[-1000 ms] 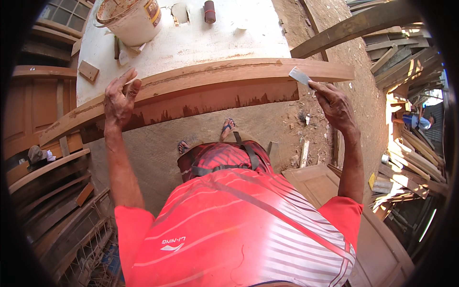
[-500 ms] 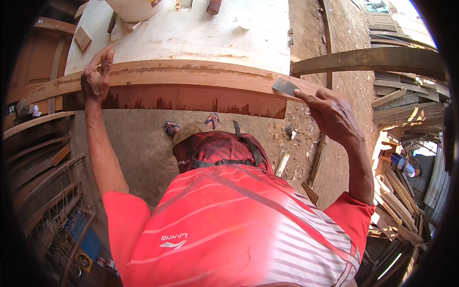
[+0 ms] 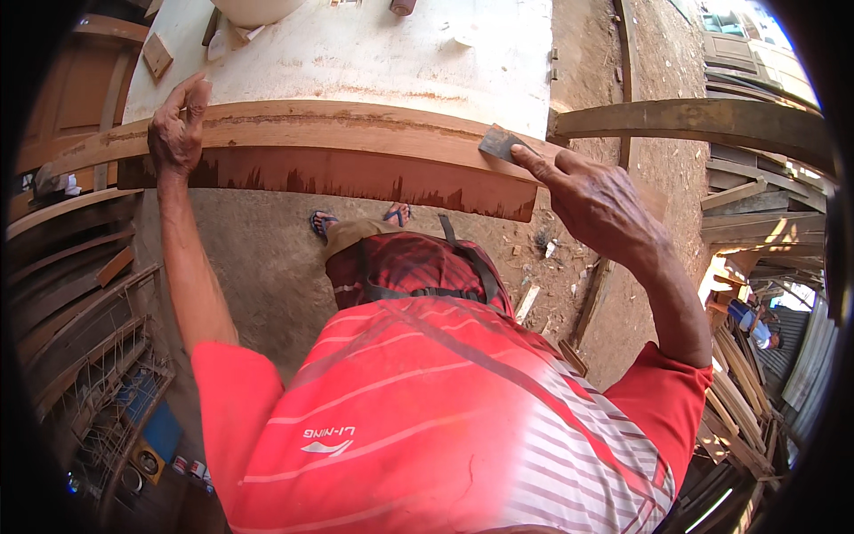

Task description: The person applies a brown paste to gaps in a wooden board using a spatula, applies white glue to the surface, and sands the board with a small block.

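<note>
A long curved wooden board [image 3: 356, 133] lies along the front edge of a pale worktable [image 3: 382, 53]; its front face is reddish brown. My left hand [image 3: 175, 129] grips the board's upper edge near its left end. My right hand [image 3: 592, 200] presses a small flat grey scraper [image 3: 500, 142] onto the board's top near its right end, index finger stretched along the blade.
A pale bucket [image 3: 258, 9] and small wood blocks [image 3: 157, 55] sit at the table's far side. Stacked wooden frames [image 3: 71, 267] stand at the left, a curved beam [image 3: 694, 120] and piled planks [image 3: 738, 356] at the right. Below is dirt floor with wood scraps [image 3: 534, 267].
My right hand has come down with the scraper from above the board's right end onto its top surface. The view has shifted closer over the board; my left hand keeps its grip.
</note>
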